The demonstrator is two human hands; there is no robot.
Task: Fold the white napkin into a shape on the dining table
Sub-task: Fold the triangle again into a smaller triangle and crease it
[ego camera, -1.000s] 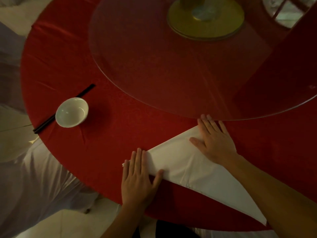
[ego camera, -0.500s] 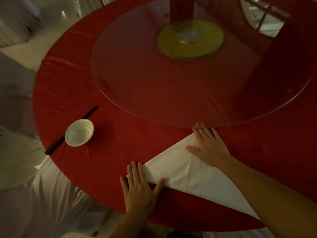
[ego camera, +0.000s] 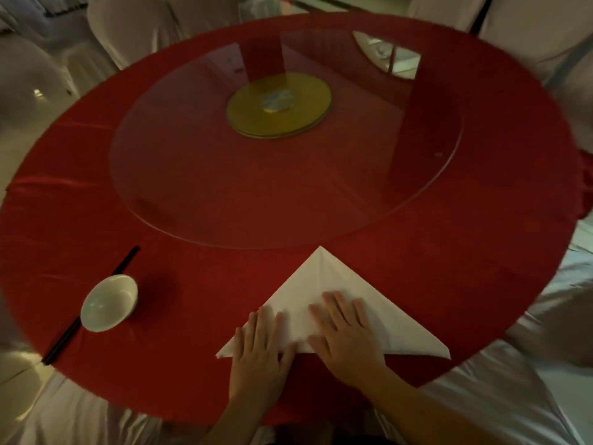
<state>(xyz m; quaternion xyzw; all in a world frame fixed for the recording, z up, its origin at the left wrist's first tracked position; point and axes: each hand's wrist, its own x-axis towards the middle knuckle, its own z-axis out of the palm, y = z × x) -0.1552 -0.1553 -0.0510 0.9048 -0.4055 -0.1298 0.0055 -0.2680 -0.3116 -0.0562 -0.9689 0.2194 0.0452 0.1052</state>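
Observation:
The white napkin (ego camera: 333, 284) lies flat as a triangle on the red tablecloth (ego camera: 192, 284), its tip pointing away from me and its long edge along the near side. My left hand (ego camera: 261, 348) presses flat on the napkin's left part, near the left corner, with fingers spread. My right hand (ego camera: 348, 335) lies flat on the middle of the napkin, close beside the left hand, over the long edge. Neither hand grips the cloth.
A white bowl (ego camera: 109, 301) sits at the left on black chopsticks (ego camera: 125, 263). A glass turntable (ego camera: 208, 200) with a gold hub (ego camera: 279, 106) fills the table's middle, its rim just beyond the napkin's tip. White-covered chairs (ego camera: 134, 24) ring the table.
The view has tilted up and back, showing the whole table. My right hand slid from the napkin's far tip down to its middle, beside the left hand; the tip now lies uncovered.

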